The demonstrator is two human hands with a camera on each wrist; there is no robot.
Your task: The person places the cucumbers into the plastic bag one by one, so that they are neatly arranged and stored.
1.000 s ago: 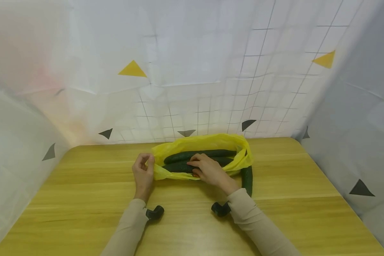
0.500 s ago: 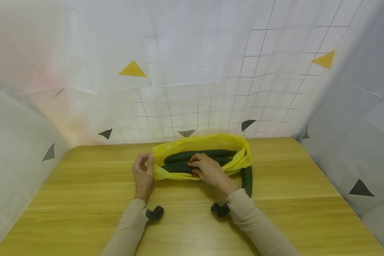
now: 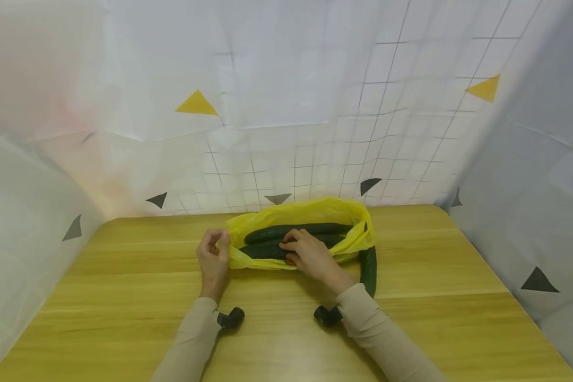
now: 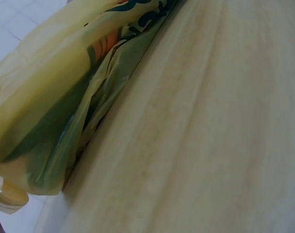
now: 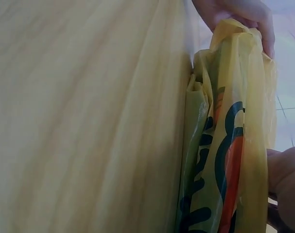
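A yellow plastic bag [image 3: 315,207] lies on its side at the back of the table, its mouth spread wide. Two dark green cucumbers are in it, a rear cucumber [image 3: 272,233] and a front cucumber [image 3: 262,250]. My left hand [image 3: 213,254] pinches the bag's left end between thumb and fingers. Reaching over the bag's front edge, my right hand [image 3: 310,257] has its fingers curled on the front cucumber and covers its middle. Another cucumber [image 3: 369,270] lies outside, by the bag's right end, partly behind the right wrist. Dark and orange print [image 5: 230,160] shows on the bag's front.
The wooden table [image 3: 267,345] runs up to a white sheet wall [image 3: 286,106] close behind the bag. Black wrist pieces, a left one [image 3: 231,318] and a right one [image 3: 328,316], stick out inward from the beige sleeves.
The front cucumber has slid slightly left inside the bag. The bag's right rim has also shifted a little left. Both hands stay nearly in place.
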